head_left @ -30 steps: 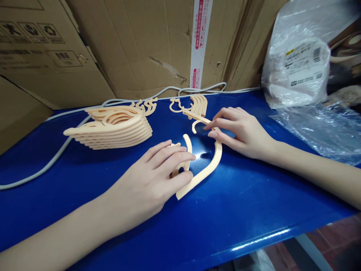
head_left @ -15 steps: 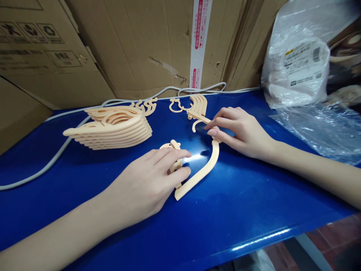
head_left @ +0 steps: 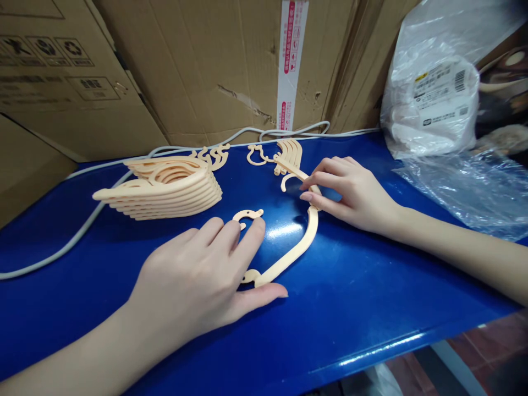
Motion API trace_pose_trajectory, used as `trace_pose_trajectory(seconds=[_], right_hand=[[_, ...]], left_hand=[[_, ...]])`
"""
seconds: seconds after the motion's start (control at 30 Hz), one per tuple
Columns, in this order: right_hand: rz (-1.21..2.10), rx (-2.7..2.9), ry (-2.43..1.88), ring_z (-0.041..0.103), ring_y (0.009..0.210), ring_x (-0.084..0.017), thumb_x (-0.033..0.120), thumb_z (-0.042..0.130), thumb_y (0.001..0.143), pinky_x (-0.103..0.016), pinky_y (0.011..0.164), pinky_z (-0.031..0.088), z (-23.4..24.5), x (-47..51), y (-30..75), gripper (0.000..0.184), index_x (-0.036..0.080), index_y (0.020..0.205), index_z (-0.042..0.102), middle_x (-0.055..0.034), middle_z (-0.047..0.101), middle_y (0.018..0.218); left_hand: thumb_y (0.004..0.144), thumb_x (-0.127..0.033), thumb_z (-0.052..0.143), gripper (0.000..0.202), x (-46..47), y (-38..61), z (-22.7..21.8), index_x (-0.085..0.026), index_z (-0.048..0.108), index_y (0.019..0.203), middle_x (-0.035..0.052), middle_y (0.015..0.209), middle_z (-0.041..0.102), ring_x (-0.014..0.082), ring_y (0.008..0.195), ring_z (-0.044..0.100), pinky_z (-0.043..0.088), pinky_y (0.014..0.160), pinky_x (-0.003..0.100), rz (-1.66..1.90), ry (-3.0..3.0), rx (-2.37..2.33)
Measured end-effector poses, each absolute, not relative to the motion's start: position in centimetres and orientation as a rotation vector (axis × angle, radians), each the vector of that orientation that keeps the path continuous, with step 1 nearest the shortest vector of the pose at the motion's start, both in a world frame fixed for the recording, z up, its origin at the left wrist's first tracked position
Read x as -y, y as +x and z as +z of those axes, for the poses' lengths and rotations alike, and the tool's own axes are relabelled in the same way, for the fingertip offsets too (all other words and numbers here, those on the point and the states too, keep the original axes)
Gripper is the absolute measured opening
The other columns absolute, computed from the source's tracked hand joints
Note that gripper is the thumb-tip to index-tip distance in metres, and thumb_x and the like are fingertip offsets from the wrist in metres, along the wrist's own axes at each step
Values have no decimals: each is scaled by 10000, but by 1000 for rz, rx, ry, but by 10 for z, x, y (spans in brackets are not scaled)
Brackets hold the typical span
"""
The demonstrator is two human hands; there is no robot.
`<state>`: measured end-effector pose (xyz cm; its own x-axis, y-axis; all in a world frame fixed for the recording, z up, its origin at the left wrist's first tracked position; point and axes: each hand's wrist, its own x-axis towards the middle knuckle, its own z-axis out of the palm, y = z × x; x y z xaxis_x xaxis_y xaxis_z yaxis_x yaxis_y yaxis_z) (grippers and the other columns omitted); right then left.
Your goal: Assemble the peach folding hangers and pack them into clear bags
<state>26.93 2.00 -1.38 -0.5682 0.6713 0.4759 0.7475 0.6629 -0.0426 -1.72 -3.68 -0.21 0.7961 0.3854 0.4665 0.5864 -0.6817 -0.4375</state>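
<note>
My right hand (head_left: 350, 190) pinches a cream plastic folding clothes hanger (head_left: 293, 254) near its joint. One curved arm of it runs toward me; another slants away, with an open hook (head_left: 289, 180) beside it. Above some loose pieces at the centre is my left hand (head_left: 198, 269), its thumb stretched out and apart from the bent fingers, near the low end of the hanger arm. A curved piece with holes (head_left: 247, 214) shows past its fingertips, and a rounded piece (head_left: 249, 276) shows between finger and thumb. What lies under the palm is hidden.
A stack of cream hanger parts (head_left: 165, 190) stands at the left. Behind lie small hooks (head_left: 214, 157) and several curved arms (head_left: 291, 151). A grey cable (head_left: 84, 234) crosses the blue table (head_left: 371, 308). Cardboard boxes (head_left: 198, 66) and a plastic-wrapped package (head_left: 437, 99) stand behind.
My left hand has drawn back, its thumb swinging out toward me. A short bar seen near its fingers before is out of sight. The hanger has shifted slightly left; my right hand keeps its grip.
</note>
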Motion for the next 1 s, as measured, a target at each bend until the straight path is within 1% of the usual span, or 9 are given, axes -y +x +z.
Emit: trace_pose_trajectory(seconds=[0.13, 0.27, 0.37, 0.5, 0.6, 0.73, 0.8, 0.9, 1.0], right_hand=[[-244, 2427, -1095, 594, 836, -219, 400, 518, 1041, -373, 792, 400, -13, -20, 269, 293, 191, 993, 716, -81, 670, 942], [-257, 2431, -1075, 592, 831, -221, 381, 527, 1041, -376, 793, 401, -14, -20, 269, 281, 178, 992, 716, -80, 666, 938], [-264, 2431, -1048, 587, 822, -220, 383, 537, 1037, -378, 794, 402, -16, -20, 269, 279, 175, 986, 716, -76, 662, 924], [-269, 2428, -1022, 580, 815, -220, 383, 552, 1031, -375, 789, 397, -17, -20, 269, 266, 176, 992, 714, -71, 660, 916], [-261, 2438, -1014, 581, 821, -225, 394, 565, 1025, -375, 789, 395, -17, -20, 269, 267, 173, 995, 712, -76, 665, 928], [-235, 2440, -1018, 586, 834, -226, 392, 594, 1011, -375, 804, 399, -17, -19, 268, 248, 174, 992, 711, -74, 663, 934], [-227, 2440, -1022, 587, 838, -225, 385, 598, 1010, -375, 809, 400, -17, -19, 268, 237, 176, 994, 709, -72, 663, 935], [-223, 2439, -1024, 585, 841, -225, 385, 599, 1009, -375, 810, 399, -17, -18, 268, 233, 179, 997, 706, -71, 663, 934], [-212, 2443, -1030, 582, 836, -223, 388, 600, 1009, -375, 810, 399, -17, -18, 267, 234, 179, 994, 707, -73, 663, 936]], left_hand=[[986, -544, 556, 529, 41, -17, -3, -71, 650, 1201, 121, 827, 744, 269, 653, 711, 411, 471, 355, -462, -2412, 754], [997, -391, 594, 354, 40, -12, -8, -109, 638, 1207, 89, 929, 780, 238, 716, 742, 487, 534, 340, -531, -2481, 704], [1002, -320, 585, 280, 38, -10, -11, -133, 630, 1206, 75, 1037, 782, 226, 822, 749, 506, 560, 334, -573, -2554, 653], [1000, -245, 565, 261, 35, -12, -13, -157, 600, 1243, 81, 1193, 741, 232, 970, 723, 546, 656, 331, -616, -2705, 664], [998, -186, 555, 268, 32, -13, -14, -172, 578, 1265, 79, 1232, 714, 232, 1067, 688, 556, 734, 322, -625, -2812, 627], [1005, -110, 513, 282, 30, -11, -13, -158, 575, 1275, 86, 1232, 697, 213, 1192, 622, 526, 959, 316, -615, -2884, 533], [1005, -97, 508, 283, 30, -11, -14, -153, 582, 1273, 86, 1226, 692, 200, 1213, 604, 495, 1033, 315, -618, -2902, 527], [1000, -80, 509, 305, 30, -12, -16, -167, 595, 1279, 76, 1259, 676, 179, 1225, 593, 479, 1054, 297, -626, -2947, 551], [987, -59, 511, 335, 29, -14, -18, -187, 605, 1282, 57, 1297, 658, 151, 1202, 603, 477, 1042, 265, -660, -3025, 598]])
